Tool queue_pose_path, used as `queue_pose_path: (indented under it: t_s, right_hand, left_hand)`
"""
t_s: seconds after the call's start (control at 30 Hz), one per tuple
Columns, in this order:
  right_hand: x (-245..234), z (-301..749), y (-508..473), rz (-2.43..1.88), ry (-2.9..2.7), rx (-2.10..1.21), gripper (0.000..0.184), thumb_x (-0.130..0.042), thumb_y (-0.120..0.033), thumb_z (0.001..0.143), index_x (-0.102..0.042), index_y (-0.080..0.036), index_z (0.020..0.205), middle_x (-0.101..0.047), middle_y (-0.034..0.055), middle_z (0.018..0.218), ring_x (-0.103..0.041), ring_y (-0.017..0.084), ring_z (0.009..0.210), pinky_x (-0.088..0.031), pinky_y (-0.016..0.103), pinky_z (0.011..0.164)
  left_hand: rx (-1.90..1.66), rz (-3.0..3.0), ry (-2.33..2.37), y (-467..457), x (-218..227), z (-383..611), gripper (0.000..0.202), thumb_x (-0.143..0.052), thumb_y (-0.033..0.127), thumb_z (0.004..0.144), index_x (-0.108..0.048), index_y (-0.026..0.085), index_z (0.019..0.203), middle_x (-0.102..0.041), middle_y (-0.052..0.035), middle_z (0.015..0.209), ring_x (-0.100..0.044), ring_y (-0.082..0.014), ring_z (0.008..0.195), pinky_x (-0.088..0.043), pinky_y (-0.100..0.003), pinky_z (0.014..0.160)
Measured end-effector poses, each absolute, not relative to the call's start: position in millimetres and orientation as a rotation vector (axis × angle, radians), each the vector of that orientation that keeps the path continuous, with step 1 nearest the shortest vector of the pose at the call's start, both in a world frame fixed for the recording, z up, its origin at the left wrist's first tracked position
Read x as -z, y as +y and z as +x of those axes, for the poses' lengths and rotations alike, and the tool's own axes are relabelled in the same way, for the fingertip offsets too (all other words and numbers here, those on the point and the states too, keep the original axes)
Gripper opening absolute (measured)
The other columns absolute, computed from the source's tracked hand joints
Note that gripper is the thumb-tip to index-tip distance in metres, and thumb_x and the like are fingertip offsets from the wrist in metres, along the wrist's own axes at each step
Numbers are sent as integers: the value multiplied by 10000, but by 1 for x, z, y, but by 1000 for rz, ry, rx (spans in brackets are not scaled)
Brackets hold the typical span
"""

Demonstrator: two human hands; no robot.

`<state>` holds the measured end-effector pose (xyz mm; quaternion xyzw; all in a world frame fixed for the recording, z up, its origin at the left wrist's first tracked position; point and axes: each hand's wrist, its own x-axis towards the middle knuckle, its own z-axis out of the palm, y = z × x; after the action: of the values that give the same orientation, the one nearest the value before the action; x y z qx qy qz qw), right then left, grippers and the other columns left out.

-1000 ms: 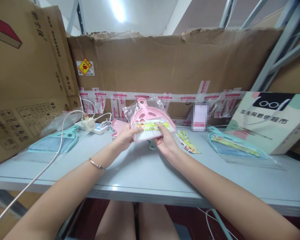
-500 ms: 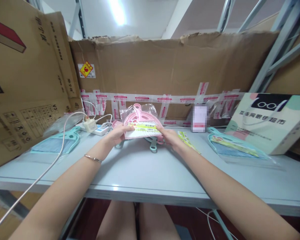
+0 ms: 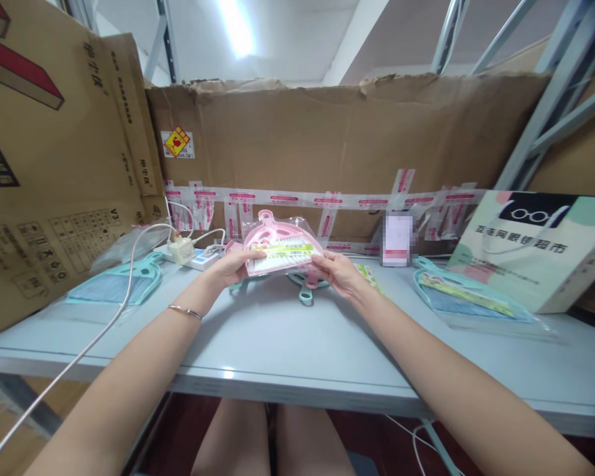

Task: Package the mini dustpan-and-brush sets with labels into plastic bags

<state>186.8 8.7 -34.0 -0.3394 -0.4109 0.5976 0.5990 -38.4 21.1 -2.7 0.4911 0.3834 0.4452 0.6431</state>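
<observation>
Between my two hands is a pink dustpan and brush set [image 3: 277, 233] in a clear plastic bag, its handle pointing away from me. White bristles and a yellow-green label card [image 3: 288, 250] face up. My left hand [image 3: 237, 266] pinches the left edge of the set, thumb on top. At the right edge, my right hand [image 3: 338, 272] grips it with the fingers closed. Below the set, more pink and teal dustpan parts lie on the table, with a teal handle [image 3: 306, 295] sticking out towards me; the rest of them is hidden.
Teal bagged brush sets lie at the left [image 3: 116, 284] and right [image 3: 469, 294] of the table [image 3: 297, 350]. A label card [image 3: 369, 276] lies beyond my right hand. A power strip with a charger [image 3: 182, 251], a white cable [image 3: 127, 291], a blurred phone-like object [image 3: 396, 239] and cardboard boxes [image 3: 287, 139] stand around.
The pink set has turned slightly, its handle shifting left and its right side coming lower. My right fingers have moved on its right edge. The camera view has tilted a little.
</observation>
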Motion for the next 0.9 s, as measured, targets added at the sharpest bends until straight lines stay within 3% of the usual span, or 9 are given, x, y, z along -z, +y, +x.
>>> queue_pose_path:
  t_s: [0.07, 0.27, 0.4, 0.5, 0.6, 0.77, 0.9]
  right_hand:
    - [36, 183, 8, -875, -912, -1319, 79, -702, -91, 702, -627, -109, 684, -691, 50, 591, -632, 122, 488, -537, 192, 447]
    - [38, 175, 3, -983, -901, -1201, 276, -695, -216, 732, -499, -168, 544, -547, -40, 396, -489, 76, 331, -464, 174, 358]
    - [39, 175, 3, -993, -916, -1157, 305, -711, -277, 710, -460, -186, 561, -579, -37, 444, -516, 100, 363, -476, 214, 370]
    - [38, 176, 3, -1000, -930, -1130, 322, -720, -294, 700, -454, -187, 553, -585, -33, 452, -525, 101, 378, -473, 212, 385]
    - [34, 175, 1, -978, -939, -1133, 316, -699, -283, 724, -453, -187, 550, -581, -35, 442, -526, 95, 380, -459, 196, 386]
    - [27, 172, -4, -904, -849, -1159, 284, -686, -230, 737, -456, -192, 576, -631, -27, 492, -583, 104, 429, -469, 182, 409]
    - [28, 172, -3, -862, -850, -1162, 233, -671, -214, 743, -481, -191, 610, -650, -22, 524, -612, 122, 462, -478, 191, 400]
  left_hand:
    - [-1020, 1130, 876, 19, 3, -35, 313, -722, 96, 669, -638, 100, 971, -710, -126, 937, -672, -164, 784, -547, -239, 722]
    - [-1119, 1052, 1027, 20, 9, -28, 332, -756, 137, 646, -635, 75, 949, -709, -120, 887, -665, -153, 715, -547, -215, 621]
    - [-1051, 1102, 936, 17, 7, -30, 379, -770, 193, 643, -631, 113, 987, -706, -109, 933, -669, -167, 775, -561, -233, 662]
    - [-988, 1134, 840, 16, 3, -34, 427, -752, 92, 606, -626, 137, 1012, -697, -106, 1006, -659, -192, 900, -561, -255, 749]
    - [-952, 1173, 758, 18, 1, -41, 417, -702, 45, 599, -631, 106, 1006, -682, -133, 1048, -650, -208, 942, -554, -246, 745]
    - [-868, 1316, 716, 18, -4, -48, 341, -683, 54, 607, -664, 102, 944, -695, -133, 969, -652, -161, 797, -517, -181, 603]
    - [-935, 1378, 789, 14, -9, -45, 264, -694, 21, 582, -663, 110, 828, -698, -84, 813, -626, -126, 704, -503, -189, 620]
